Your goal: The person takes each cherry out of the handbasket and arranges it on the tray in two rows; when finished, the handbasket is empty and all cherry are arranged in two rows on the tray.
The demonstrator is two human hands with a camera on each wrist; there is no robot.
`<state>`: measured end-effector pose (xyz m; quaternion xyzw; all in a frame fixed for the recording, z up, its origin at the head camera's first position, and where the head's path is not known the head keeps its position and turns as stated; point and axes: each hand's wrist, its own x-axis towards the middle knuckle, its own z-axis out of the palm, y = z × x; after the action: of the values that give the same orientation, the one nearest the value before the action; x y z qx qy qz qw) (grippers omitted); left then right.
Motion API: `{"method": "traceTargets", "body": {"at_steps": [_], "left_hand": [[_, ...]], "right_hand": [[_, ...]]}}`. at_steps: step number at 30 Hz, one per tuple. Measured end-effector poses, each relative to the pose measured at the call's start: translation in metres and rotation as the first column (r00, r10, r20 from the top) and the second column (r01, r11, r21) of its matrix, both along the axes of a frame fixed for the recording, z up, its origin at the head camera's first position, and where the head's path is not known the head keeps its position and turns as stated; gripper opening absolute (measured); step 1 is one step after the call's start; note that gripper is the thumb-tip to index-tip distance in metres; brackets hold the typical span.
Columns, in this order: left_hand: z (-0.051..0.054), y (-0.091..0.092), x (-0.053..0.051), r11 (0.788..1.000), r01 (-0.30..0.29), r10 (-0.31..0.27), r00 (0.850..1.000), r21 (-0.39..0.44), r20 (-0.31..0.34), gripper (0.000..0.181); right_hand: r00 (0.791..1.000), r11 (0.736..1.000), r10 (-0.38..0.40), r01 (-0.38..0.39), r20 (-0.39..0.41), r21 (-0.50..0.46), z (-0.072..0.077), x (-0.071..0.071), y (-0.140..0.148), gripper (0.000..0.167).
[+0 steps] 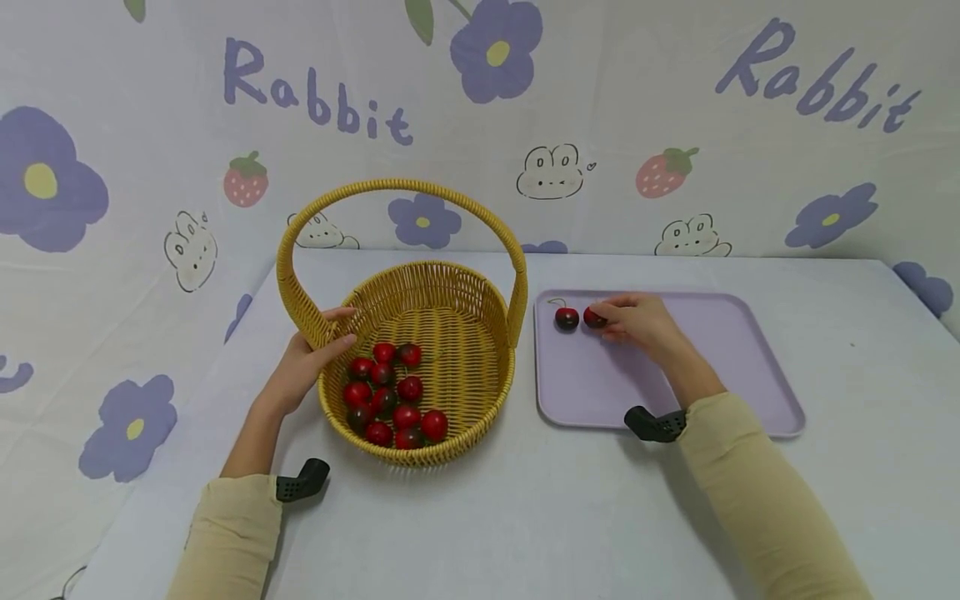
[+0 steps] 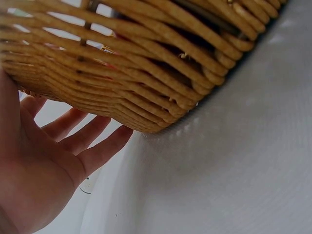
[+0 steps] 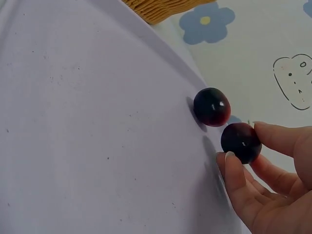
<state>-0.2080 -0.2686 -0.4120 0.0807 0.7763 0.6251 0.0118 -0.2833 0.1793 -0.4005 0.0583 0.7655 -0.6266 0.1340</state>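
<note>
A yellow wicker basket (image 1: 453, 350) with a tall arched handle stands left of centre, a pile of dark red cherries (image 1: 383, 400) in its left front part. At its left side, by the handle's base, my left hand (image 1: 294, 372) grips the rim; in the left wrist view the fingers (image 2: 105, 148) lie against the outside of the wickerwork. Over the back left of a lilac tray (image 1: 720, 350), my right hand (image 1: 637, 323) pinches a cherry (image 3: 241, 142) between thumb and fingers. Just left of it, another cherry (image 1: 566, 318) with a stem rests on the tray.
Both objects are on a white-covered table (image 1: 525, 508), the tray to the right of the basket. Behind hangs a cloth backdrop (image 1: 465, 142) printed with flowers, rabbits and strawberries. The basket's handle (image 1: 401, 185) arches high above its rim.
</note>
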Motion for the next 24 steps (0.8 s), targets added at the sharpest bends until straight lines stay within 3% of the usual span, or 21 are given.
{"method": "traceTargets", "body": {"at_steps": [6, 13, 24], "left_hand": [[0.0000, 0.0001, 0.0000, 1.000, 0.000, 0.000, 1.000, 0.002, 0.000, 0.050], [0.0000, -0.0006, -0.0003, 1.000, 0.003, -0.003, 1.000, -0.003, -0.003, 0.050], [-0.0004, -0.0004, -0.0008, 1.000, -0.004, 0.004, 1.000, -0.007, 0.005, 0.051]], "right_hand": [[1.000, 0.999, -0.009, 0.009, 0.000, 0.039, -0.0045, -0.0031, -0.0035, 0.027], [1.000, 0.994, -0.014, 0.014, -0.003, 0.106, -0.0031, -0.0028, -0.0077, 0.042], [1.000, 0.986, -0.007, 0.011, -0.021, 0.168, -0.0052, -0.0059, -0.0084, 0.043]]}}
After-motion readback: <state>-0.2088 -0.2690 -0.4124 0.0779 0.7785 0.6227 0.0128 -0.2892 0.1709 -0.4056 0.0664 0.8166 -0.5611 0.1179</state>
